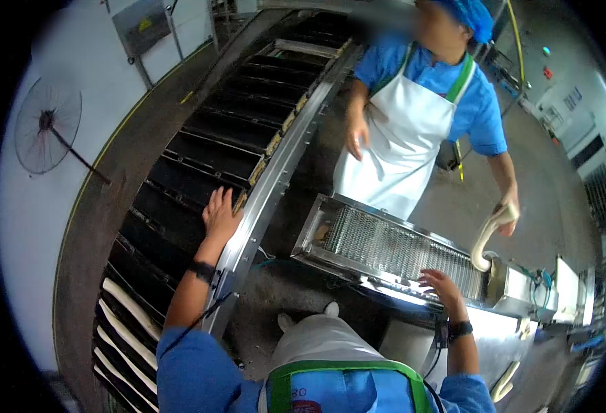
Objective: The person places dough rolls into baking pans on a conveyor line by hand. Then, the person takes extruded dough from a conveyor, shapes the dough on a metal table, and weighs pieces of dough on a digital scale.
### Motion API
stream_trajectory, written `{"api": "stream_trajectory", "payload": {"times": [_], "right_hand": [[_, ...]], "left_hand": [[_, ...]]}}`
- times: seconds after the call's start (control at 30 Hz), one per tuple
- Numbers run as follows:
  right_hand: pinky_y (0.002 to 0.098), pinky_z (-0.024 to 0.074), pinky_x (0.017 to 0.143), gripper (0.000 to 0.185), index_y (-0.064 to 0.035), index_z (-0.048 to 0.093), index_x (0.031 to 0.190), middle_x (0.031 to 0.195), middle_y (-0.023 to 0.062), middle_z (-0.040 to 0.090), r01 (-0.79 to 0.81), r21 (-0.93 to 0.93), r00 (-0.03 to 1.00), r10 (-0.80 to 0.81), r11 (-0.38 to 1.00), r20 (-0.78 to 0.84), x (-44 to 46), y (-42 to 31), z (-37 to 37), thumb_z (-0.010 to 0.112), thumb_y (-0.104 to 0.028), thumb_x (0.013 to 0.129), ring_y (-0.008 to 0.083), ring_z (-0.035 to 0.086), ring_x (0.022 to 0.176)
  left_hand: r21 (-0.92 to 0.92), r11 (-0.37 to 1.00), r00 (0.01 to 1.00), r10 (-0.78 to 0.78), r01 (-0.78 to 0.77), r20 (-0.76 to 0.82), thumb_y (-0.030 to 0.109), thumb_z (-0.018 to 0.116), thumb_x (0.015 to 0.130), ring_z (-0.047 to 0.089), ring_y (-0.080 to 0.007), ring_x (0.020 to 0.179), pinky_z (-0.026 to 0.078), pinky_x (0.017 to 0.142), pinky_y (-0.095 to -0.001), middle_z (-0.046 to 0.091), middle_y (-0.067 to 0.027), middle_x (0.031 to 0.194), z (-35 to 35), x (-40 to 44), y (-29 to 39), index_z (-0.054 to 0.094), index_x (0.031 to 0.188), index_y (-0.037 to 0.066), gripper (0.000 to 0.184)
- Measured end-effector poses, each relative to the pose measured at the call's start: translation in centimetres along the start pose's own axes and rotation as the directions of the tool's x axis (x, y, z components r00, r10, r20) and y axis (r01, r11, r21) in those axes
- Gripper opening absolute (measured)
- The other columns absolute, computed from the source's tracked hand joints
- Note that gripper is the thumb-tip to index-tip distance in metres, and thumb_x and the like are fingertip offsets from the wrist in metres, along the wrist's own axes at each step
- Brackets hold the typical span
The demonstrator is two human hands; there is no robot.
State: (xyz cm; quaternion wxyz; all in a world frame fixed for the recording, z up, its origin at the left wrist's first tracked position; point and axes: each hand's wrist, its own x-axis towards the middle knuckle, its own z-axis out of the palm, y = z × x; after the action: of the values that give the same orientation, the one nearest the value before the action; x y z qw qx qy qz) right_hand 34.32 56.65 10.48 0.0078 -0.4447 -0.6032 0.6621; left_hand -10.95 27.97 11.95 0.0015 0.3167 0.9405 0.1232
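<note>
My left hand (221, 216) lies on the edge of a black baking tray (196, 189) on the long rack line to my left, its fingers stretched out. Several long pale dough strips (128, 303) lie in the nearer trays, below that hand. My right hand (442, 287) hovers at the near side of a metal mesh conveyor (392, 246), fingers apart and nothing in them. At the conveyor's right end, a co-worker's hand (506, 215) holds up a dough strip (483, 241), its lower end hanging by the machine outlet.
A co-worker in a white apron (413, 131) stands across the conveyor. A steel rail (286, 158) runs along the tray line. More dough pieces (504, 382) lie at the lower right. A round fan (47, 124) stands by the left wall.
</note>
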Motion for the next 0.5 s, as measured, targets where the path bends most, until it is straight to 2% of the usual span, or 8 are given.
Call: {"api": "stream_trajectory", "payload": {"times": [0.1, 0.23, 0.27, 0.33, 0.37, 0.43, 0.47, 0.5], "right_hand": [[0.0254, 0.0453, 0.062, 0.031, 0.0037, 0.040, 0.105, 0.087, 0.0133, 0.053, -0.060, 0.040, 0.998, 0.061, 0.997, -0.028, -2.3, 0.3, 0.2, 0.043, -0.016, 0.081, 0.0185, 0.053, 0.076], [0.0284, 0.0476, 0.061, 0.032, 0.0014, 0.042, 0.104, 0.086, 0.0117, 0.052, -0.025, 0.202, 1.000, 0.025, 0.979, -0.001, -3.3, 5.2, -2.6, 0.046, -0.017, 0.078, 0.0197, 0.054, 0.076], [0.0283, 0.0476, 0.061, 0.033, 0.0013, 0.042, 0.104, 0.086, 0.0116, 0.053, -0.039, 0.187, 0.998, 0.048, 0.982, -0.044, -3.2, 6.6, -3.3, 0.046, -0.018, 0.078, 0.0195, 0.053, 0.076], [0.0276, 0.0470, 0.060, 0.032, 0.0012, 0.042, 0.104, 0.086, 0.0109, 0.053, -0.046, 0.148, 0.997, 0.055, 0.988, -0.060, -3.4, 7.0, -3.4, 0.045, -0.018, 0.078, 0.0192, 0.054, 0.075], [0.0273, 0.0468, 0.060, 0.032, 0.0016, 0.042, 0.104, 0.086, 0.0110, 0.053, -0.059, 0.126, 0.996, 0.067, 0.990, -0.060, -3.2, 7.7, -4.0, 0.045, -0.018, 0.078, 0.0192, 0.054, 0.075], [0.0270, 0.0464, 0.059, 0.034, 0.0021, 0.041, 0.104, 0.087, 0.0115, 0.054, -0.071, 0.147, 0.990, 0.089, 0.987, -0.114, -4.5, 6.9, -2.5, 0.046, -0.019, 0.078, 0.0185, 0.054, 0.076], [0.0263, 0.0463, 0.059, 0.033, 0.0021, 0.042, 0.104, 0.087, 0.0112, 0.054, -0.050, 0.093, 0.991, 0.061, 0.994, -0.116, -4.2, 6.5, -2.4, 0.046, -0.018, 0.078, 0.0177, 0.054, 0.076], [0.0256, 0.0461, 0.060, 0.032, 0.0020, 0.042, 0.103, 0.087, 0.0110, 0.054, -0.029, 0.039, 0.993, 0.034, 0.999, -0.117, -3.5, 5.9, -3.1, 0.047, -0.018, 0.079, 0.0168, 0.053, 0.075]], "left_hand": [[-0.076, 0.997, 0.998, -0.031, 0.027, -0.049, 0.033, 0.048, 0.071, 0.017, -0.0266, 0.117, 0.017, 0.091, -0.0431, 0.023, -0.0126, 0.125, 1.2, 2.0, 0.1, 0.027, 0.119, 0.006, 0.059], [-0.378, 0.916, 0.977, -0.187, 0.137, -0.098, 0.034, 0.046, 0.074, 0.020, -0.0303, 0.115, 0.020, 0.092, -0.0384, 0.019, -0.0173, 0.125, 3.0, 5.2, -0.8, 0.023, 0.119, 0.000, 0.061], [-0.380, 0.914, 0.974, -0.198, 0.144, -0.107, 0.034, 0.046, 0.074, 0.020, -0.0303, 0.115, 0.020, 0.092, -0.0384, 0.019, -0.0173, 0.125, 3.2, 6.2, -0.7, 0.023, 0.119, 0.000, 0.061], [-0.665, 0.705, 0.930, -0.365, 0.248, -0.040, 0.033, 0.045, 0.074, 0.023, -0.0312, 0.113, 0.024, 0.090, -0.0356, 0.020, -0.0199, 0.125, 3.1, 7.3, -0.4, 0.023, 0.118, -0.004, 0.061], [-0.667, 0.702, 0.926, -0.375, 0.250, -0.048, 0.033, 0.045, 0.074, 0.023, -0.0312, 0.113, 0.024, 0.090, -0.0356, 0.020, -0.0199, 0.125, 3.0, 7.1, -0.7, 0.023, 0.118, -0.004, 0.061], [-0.857, 0.349, 0.846, -0.507, 0.379, 0.167, 0.032, 0.045, 0.074, 0.027, -0.0318, 0.111, 0.025, 0.089, -0.0333, 0.025, -0.0218, 0.122, 1.6, 7.0, 0.2, 0.023, 0.117, -0.007, 0.062], [-0.750, 0.624, 0.949, -0.315, 0.221, 0.018, 0.027, 0.047, 0.073, 0.029, -0.0291, 0.109, 0.026, 0.088, -0.0323, 0.030, -0.0199, 0.118, 1.6, 6.1, -1.2, 0.028, 0.115, -0.004, 0.056], [-0.538, 0.843, 0.986, -0.083, -0.007, -0.143, 0.023, 0.048, 0.072, 0.032, -0.0263, 0.107, 0.027, 0.087, -0.0314, 0.035, -0.0180, 0.114, 1.5, 5.1, -2.5, 0.033, 0.113, -0.002, 0.050]]}}
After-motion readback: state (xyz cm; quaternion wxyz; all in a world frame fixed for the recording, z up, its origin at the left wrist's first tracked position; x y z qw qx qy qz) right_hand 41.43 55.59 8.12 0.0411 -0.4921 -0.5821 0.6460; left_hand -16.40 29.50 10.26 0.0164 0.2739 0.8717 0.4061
